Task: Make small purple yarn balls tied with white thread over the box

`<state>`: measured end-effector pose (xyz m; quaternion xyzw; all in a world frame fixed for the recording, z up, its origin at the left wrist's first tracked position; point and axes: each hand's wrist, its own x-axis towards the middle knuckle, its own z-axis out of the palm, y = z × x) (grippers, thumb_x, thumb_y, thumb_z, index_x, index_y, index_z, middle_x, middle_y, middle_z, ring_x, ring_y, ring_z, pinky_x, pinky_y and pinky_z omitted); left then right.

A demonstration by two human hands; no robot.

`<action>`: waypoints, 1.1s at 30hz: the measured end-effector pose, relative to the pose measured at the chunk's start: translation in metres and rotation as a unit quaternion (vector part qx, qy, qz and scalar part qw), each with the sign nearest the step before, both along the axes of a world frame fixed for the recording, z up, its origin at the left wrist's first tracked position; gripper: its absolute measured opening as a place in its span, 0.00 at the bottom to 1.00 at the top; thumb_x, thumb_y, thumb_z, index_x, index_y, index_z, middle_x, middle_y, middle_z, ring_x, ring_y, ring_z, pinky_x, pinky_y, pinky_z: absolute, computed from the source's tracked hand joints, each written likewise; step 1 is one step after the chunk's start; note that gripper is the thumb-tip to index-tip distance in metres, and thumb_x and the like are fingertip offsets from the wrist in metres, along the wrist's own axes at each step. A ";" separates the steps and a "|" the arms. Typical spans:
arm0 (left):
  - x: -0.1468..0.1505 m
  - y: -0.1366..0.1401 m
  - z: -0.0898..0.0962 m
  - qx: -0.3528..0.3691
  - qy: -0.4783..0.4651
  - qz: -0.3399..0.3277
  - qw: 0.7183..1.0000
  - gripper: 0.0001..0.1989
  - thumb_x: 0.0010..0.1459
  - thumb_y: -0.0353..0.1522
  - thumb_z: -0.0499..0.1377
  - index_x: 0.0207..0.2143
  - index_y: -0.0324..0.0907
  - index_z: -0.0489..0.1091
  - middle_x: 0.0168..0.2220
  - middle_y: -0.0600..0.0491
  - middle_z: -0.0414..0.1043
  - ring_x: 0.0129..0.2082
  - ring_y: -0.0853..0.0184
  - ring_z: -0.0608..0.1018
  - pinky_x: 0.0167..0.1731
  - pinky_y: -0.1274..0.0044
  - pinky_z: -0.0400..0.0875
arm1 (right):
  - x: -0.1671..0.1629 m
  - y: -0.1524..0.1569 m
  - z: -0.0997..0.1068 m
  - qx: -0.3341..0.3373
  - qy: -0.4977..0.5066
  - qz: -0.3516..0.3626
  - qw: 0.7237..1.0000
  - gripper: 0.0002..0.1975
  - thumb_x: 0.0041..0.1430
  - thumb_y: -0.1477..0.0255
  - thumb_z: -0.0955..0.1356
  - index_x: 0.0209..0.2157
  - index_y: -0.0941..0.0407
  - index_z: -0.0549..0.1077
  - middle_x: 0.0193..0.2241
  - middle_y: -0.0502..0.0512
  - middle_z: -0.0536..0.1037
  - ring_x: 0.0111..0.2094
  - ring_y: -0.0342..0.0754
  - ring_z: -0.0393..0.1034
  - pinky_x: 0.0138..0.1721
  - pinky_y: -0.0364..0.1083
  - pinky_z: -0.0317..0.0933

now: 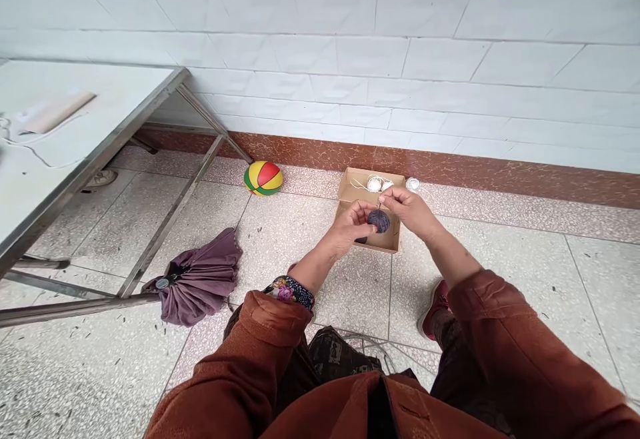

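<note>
A dark grey-purple ball of yarn (pixel 380 221) is gripped at its left side by my left hand (pixel 354 226), over a shallow cardboard box (pixel 385 247). Just above the ball, my right hand (pixel 404 207) pinches a strand of the same yarn, which runs up from the ball's top. Inside the box, near its back, lie white balls of yarn (pixel 374 184) with loose strands. Something dark, partly hidden by my left hand, rests in the front of the box. Another white ball of yarn (pixel 413 184) sits on the floor against the box's right side.
A yellow, red and green ball (pixel 263 178) lies by the wall. Left of me stands a metal-framed table (pixel 125 86), with a folded purple umbrella (pixel 205 279) by its leg. A black patterned bag (pixel 337 354) is between my legs.
</note>
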<state>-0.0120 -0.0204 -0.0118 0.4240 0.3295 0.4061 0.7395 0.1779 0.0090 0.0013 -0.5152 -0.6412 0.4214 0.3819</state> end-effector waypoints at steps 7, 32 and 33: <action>-0.011 0.025 -0.002 -0.047 -0.058 0.094 0.993 0.24 0.46 0.31 0.68 0.47 0.42 0.71 0.45 0.51 0.74 0.42 0.68 0.75 0.42 0.74 0.67 | -0.033 -0.043 -0.038 0.039 -0.030 -0.040 0.998 0.13 0.66 0.61 0.63 0.32 0.53 0.72 0.28 0.51 0.74 0.31 0.49 0.67 0.36 0.48 0.62; 0.013 0.028 0.002 -0.013 -0.074 0.003 0.997 0.25 0.45 0.31 0.69 0.49 0.43 0.75 0.46 0.49 0.74 0.45 0.65 0.74 0.48 0.72 0.65 | 0.003 -0.021 -0.029 0.006 -0.025 -0.071 0.997 0.13 0.62 0.59 0.66 0.30 0.53 0.73 0.25 0.49 0.73 0.28 0.48 0.65 0.33 0.46 0.59; 0.012 0.029 0.001 -0.019 -0.066 0.025 0.997 0.25 0.45 0.31 0.69 0.48 0.42 0.74 0.44 0.50 0.74 0.45 0.65 0.74 0.49 0.72 0.65 | 0.000 -0.023 -0.030 0.016 -0.042 -0.054 0.998 0.13 0.63 0.60 0.66 0.30 0.53 0.72 0.25 0.49 0.73 0.28 0.48 0.65 0.32 0.46 0.59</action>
